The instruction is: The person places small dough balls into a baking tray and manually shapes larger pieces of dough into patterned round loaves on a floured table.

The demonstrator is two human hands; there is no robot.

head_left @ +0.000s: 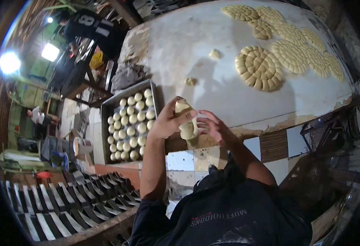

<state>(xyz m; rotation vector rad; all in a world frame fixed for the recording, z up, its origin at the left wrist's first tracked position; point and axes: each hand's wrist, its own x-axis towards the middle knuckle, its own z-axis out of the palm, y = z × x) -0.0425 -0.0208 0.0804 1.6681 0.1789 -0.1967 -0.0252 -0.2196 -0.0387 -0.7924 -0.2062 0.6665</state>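
My left hand (169,121) is closed around a piece of pale dough (187,130) over the worktable's near edge, thumb across its middle and a rounded lobe hanging below. My right hand (209,126) is just to the right, fingers apart and slightly curved at the dough's side; whether they press on it is unclear. On the white worktable (233,102) lie a small lump (214,53), a darker scrap (190,81) and several round segmented dough pieces (258,67) at back and right. A metal tray (153,102) of several dough balls (141,117) is at my left.
Rows of metal moulds (57,201) stand at lower left, and a white bucket (81,145) is beside the tray. A person in dark clothing (94,28) is at a dark stand at back left; another person (38,116) is farther left. Tiled floor (276,172) shows below the table.
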